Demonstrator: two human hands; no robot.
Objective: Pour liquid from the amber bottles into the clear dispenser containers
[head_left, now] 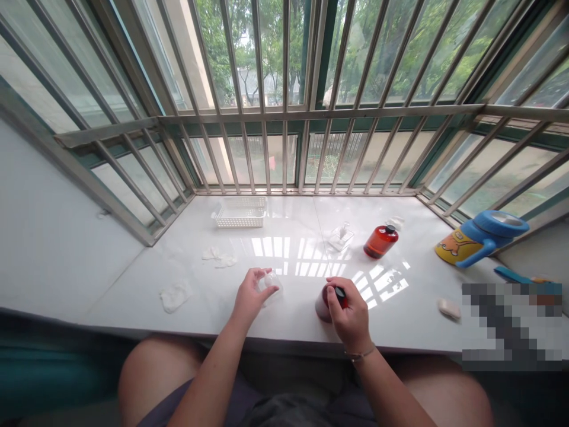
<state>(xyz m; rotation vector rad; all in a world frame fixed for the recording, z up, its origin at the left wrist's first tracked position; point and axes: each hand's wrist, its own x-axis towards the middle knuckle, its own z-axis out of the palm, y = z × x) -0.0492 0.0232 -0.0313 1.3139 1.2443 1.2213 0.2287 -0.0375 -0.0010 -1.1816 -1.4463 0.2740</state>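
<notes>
My left hand [252, 295] is closed around a small clear container [272, 284] just above or on the white countertop [293, 323]; its exact shape is hard to make out. To the right, my right hand [352, 311] grips a dark red bottle [324, 307] near its black cap, close to the counter's front edge. Behind it stands a second red bottle [380, 242] with a black cap, tilted in this wide view. A clear item with an upright stem [341, 237] sits left of that bottle.
A white perforated basket [240, 213] lies at the back left. Crumpled white tissues [219, 257] and another white tissue [175, 296] are on the left. On the right are a blue-and-yellow mug [475, 240] and a pale bar-shaped object [449, 309]. Metal window bars [284, 115] border the back.
</notes>
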